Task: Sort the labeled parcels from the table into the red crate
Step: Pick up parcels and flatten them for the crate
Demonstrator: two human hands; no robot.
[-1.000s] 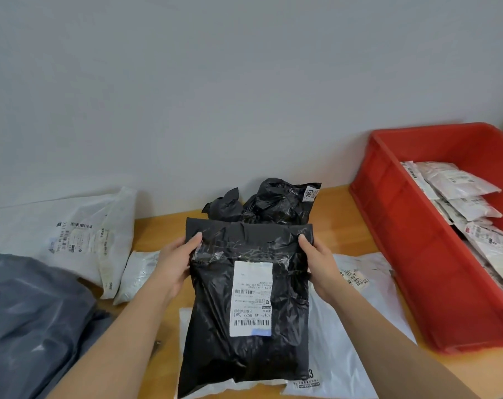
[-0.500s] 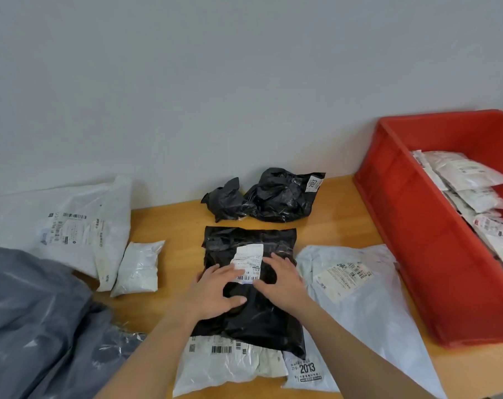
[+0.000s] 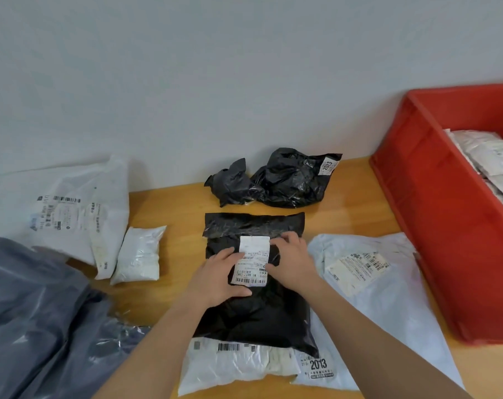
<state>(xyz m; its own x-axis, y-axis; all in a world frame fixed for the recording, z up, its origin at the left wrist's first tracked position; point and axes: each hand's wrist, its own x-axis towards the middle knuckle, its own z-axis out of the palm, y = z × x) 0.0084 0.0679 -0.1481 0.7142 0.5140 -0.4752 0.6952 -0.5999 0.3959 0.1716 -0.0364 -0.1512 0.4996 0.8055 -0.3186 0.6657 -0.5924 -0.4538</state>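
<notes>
the fingers of the left hand (image 3: pixel 220 279) lie flat and relaxed on the black parcel (image 3: pixel 256 306), touching the left edge of its white label (image 3: pixel 252 260); nothing is gripped. the right hand (image 3: pixel 292 262) rests on the other side of the label, its fingers (image 3: pixel 282 240) slightly bent and pressing down at the label's upper right corner, again grasping nothing as far as can be seen.

the black parcel lies flat on the wooden bench (image 3: pixel 175 203), its near end overlapping a white parcel (image 3: pixel 233 364) with a barcode, and its right side lying on a pale blue-white parcel (image 3: pixel 388 306) (a sticker near its lower corner reads 2013). just behind it, against the wall, sits a crumpled black parcel (image 3: pixel 285 180) tagged 2023.

to the left are a small white pouch (image 3: pixel 138 254) and a large white labeled parcel (image 3: pixel 71 214), with a grey bag (image 3: pixel 34 321) filling the lower left corner. the red crate (image 3: pixel 434 226) stands at the right, just beside the pale parcel, with white packets (image 3: pixel 492 159) piled inside.
</notes>
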